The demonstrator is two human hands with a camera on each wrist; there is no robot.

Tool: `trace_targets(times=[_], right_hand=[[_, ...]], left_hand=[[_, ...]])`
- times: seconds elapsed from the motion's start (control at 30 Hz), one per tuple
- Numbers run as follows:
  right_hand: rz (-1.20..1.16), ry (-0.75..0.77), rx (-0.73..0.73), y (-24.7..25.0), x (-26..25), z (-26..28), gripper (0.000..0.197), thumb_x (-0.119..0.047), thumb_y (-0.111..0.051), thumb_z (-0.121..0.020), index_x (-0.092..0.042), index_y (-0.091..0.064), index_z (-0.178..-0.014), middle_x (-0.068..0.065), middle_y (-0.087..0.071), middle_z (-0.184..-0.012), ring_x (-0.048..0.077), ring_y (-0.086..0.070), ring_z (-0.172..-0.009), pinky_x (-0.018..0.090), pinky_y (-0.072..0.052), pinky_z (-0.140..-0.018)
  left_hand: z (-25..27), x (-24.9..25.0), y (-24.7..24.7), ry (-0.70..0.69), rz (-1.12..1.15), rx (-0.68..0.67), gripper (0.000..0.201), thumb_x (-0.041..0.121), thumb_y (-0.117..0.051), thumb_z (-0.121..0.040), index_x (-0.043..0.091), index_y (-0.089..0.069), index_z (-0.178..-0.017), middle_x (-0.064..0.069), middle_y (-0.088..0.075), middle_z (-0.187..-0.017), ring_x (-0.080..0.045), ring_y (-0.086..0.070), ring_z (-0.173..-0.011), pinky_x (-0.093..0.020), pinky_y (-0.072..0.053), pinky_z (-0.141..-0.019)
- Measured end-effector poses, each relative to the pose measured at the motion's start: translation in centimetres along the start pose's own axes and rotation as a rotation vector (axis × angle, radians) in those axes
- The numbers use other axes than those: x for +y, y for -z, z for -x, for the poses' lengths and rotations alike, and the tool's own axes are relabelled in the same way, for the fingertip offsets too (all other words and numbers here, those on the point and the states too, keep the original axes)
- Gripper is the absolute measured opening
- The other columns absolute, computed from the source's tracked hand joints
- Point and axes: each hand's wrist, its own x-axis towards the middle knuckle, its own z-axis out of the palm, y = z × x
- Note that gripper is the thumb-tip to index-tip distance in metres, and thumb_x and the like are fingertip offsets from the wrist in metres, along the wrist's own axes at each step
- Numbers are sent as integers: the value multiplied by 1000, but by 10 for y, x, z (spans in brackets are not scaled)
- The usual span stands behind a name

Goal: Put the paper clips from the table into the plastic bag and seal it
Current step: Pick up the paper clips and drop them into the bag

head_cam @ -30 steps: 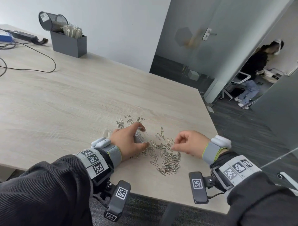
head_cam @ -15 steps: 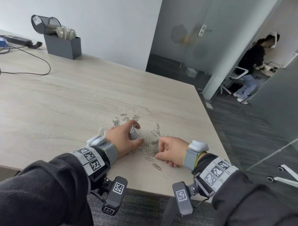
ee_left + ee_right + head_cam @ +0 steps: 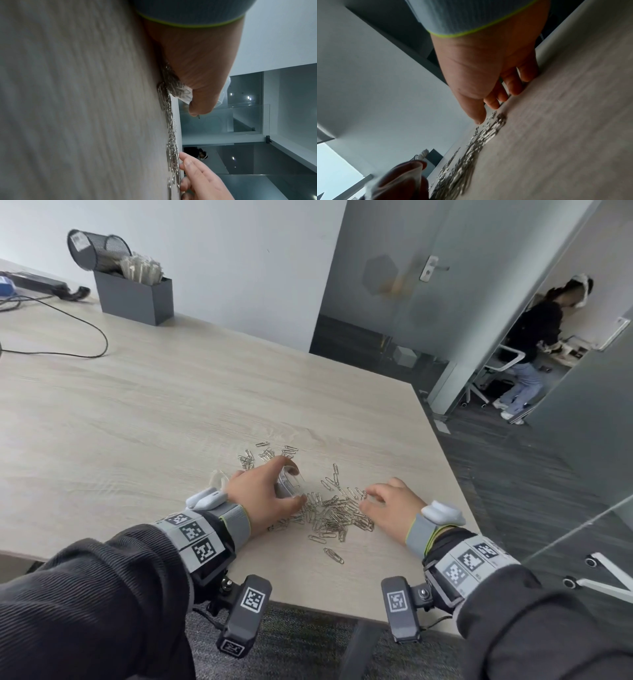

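Observation:
A heap of silver paper clips (image 3: 329,515) lies on the wooden table (image 3: 154,412) between my hands. My left hand (image 3: 267,494) grips a small clear plastic bag (image 3: 291,482), its mouth turned right toward the heap. In the left wrist view the bag (image 3: 187,97) shows under my thumb, with clips (image 3: 171,142) beyond it. My right hand (image 3: 387,501) rests at the heap's right edge, fingers spread and touching the table, holding nothing. The right wrist view shows these fingers (image 3: 513,86) on the wood beside the clips (image 3: 479,142).
More clips (image 3: 263,455) lie just beyond the left hand and one stray clip (image 3: 334,555) lies nearer to me. A grey box with a mesh cup (image 3: 133,296) and a black cable (image 3: 85,337) sit far left. The table's right edge (image 3: 445,467) is close to my right hand.
My right hand went from a loose fist to the bag's mouth, then drew back right and spread its fingers on the table. The left hand kept hold of the bag.

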Motion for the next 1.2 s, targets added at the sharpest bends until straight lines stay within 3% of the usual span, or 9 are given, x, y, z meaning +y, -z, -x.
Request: trace_targets(times=[0.07,0.2,0.33,0.47,0.7,0.83,0.97,1.2], right_hand=[[-6,35,-29,-1,-9,4,65,-65,-55,-81,-26,-54,-133,-7,-43,-124,13,-52,-116,31,-41,-102],[14,138,-122,3,-24,12,97,-83,-61,-56,-32,-49,-137,-10,-39,-118,11,-49,-113,32,-43,-100],[26,211,-100,-1,-31,16,82,-71,-74,-59,-39,-52,-132,-12,-41,-112,6,-49,-102,25,-43,-91],[14,212,-32,-7,-35,14,53,-58,-73,-72,-39,-60,-120,-11,-45,-105,8,-51,-92,25,-40,-79],[-25,207,17,-9,-34,5,18,-33,-69,-81,-32,-71,-99,-8,-54,-96,12,-58,-90,24,-42,-79],[-41,192,32,-9,-37,1,11,-23,-67,-81,-30,-71,-89,-8,-56,-89,13,-57,-84,23,-43,-74],[-52,178,58,-10,-36,-1,16,-19,-65,-78,-35,-65,-77,-12,-56,-79,10,-56,-74,13,-37,-61],[-110,94,51,-4,-35,-3,8,-19,-65,-75,-25,-69,-77,-10,-61,-65,10,-55,-61,21,-43,-57]], left_hand=[[0,0,-1,0,1,-1,37,51,-70,-78,40,-51,-108,18,-63,-57,3,-62,-71,-39,-49,-91],[0,0,-1,-6,-4,-4,38,50,-71,-78,39,-52,-109,18,-62,-58,4,-60,-69,-38,-48,-90],[0,2,-2,-12,-18,3,43,55,-68,-76,36,-54,-112,16,-61,-61,-8,-64,-72,-36,-48,-89],[-1,1,-2,-14,-14,3,41,52,-70,-78,37,-54,-112,16,-61,-60,-6,-64,-71,-36,-48,-89],[0,2,-2,-10,-19,2,41,52,-70,-79,36,-54,-113,15,-61,-61,-6,-62,-70,-36,-48,-89],[0,3,-1,-10,-27,8,41,52,-69,-80,36,-54,-114,17,-59,-61,-5,-59,-69,-34,-46,-89],[-1,1,-1,-10,-30,17,40,53,-69,-80,37,-53,-113,18,-59,-60,1,-55,-67,-33,-44,-91],[-2,-1,-3,-17,-44,31,39,55,-67,-80,39,-52,-112,18,-58,-60,10,-49,-65,-32,-42,-91]])
